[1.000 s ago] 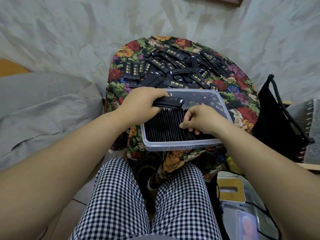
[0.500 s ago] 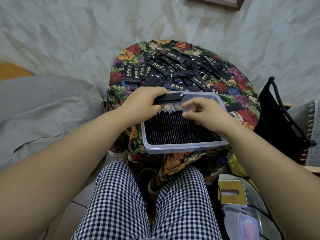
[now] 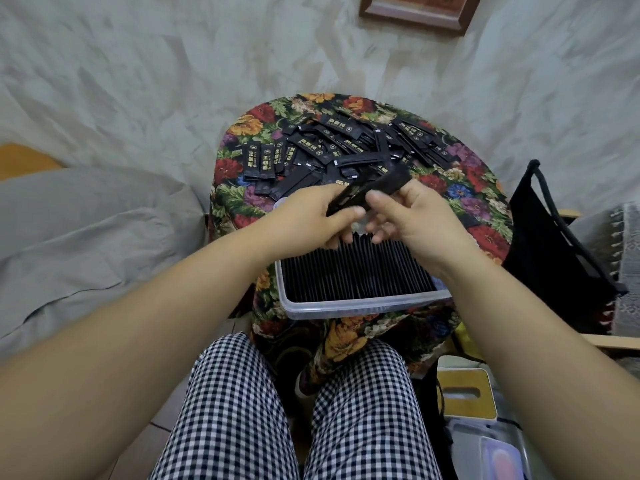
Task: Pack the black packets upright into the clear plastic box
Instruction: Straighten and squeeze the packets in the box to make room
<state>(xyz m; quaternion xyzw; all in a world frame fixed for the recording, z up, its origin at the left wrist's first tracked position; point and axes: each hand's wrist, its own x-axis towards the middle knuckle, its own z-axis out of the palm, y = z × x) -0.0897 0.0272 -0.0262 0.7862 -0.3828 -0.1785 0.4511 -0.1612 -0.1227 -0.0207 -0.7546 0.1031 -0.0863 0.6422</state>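
Bundle [image 3: 375, 183] of black packets: being held tilted in the air above the far end of the box [image 3: 346, 311], lower end towards the left. Left hand [image 3: 308, 220]: fingers and thumb curling round the bundle's lower end, clasping it. Right hand [image 3: 415, 220]: thumb pressing on the bundle's upper part, fingers curling beneath, gripping it too. Box: clear plastic, sitting at the near edge of the table [image 3: 485, 192], which is wearing a floral cloth. Row [image 3: 353, 271] of packets: standing upright on edge, filling the near part of the box; the far part is hiding behind the hands. Pile [image 3: 346, 143] of loose packets: lying flat and overlapping on the cloth beyond the box. Black bag [image 3: 554, 265]: standing right of the table.
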